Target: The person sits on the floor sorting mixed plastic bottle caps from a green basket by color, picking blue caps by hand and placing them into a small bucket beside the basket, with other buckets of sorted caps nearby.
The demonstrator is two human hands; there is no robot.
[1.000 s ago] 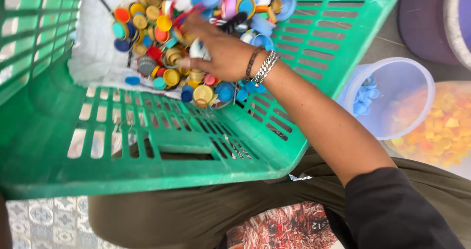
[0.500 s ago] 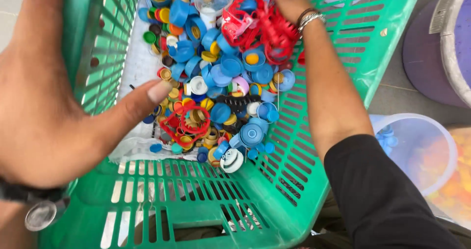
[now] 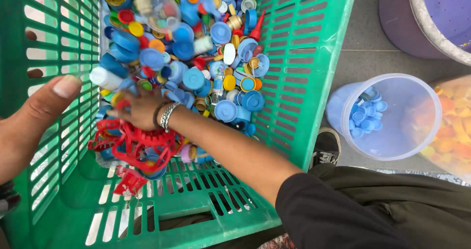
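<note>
Head view: green slatted crate (image 3: 314, 57), top and left cut off, tilted toward the viewer. Heap of mixed bottle caps (image 3: 196, 57) filling its far end. Right hand (image 3: 140, 109) reaching leftward, fingers blurred, grip indeterminable, touching tangled red plastic rings (image 3: 135, 146). Left hand (image 3: 34, 119) clasping crate wall, fingers hidden outside.

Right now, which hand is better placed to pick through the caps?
Right hand: it lies on the bottle caps in the green crate. The left hand grips the crate's wall.
</note>
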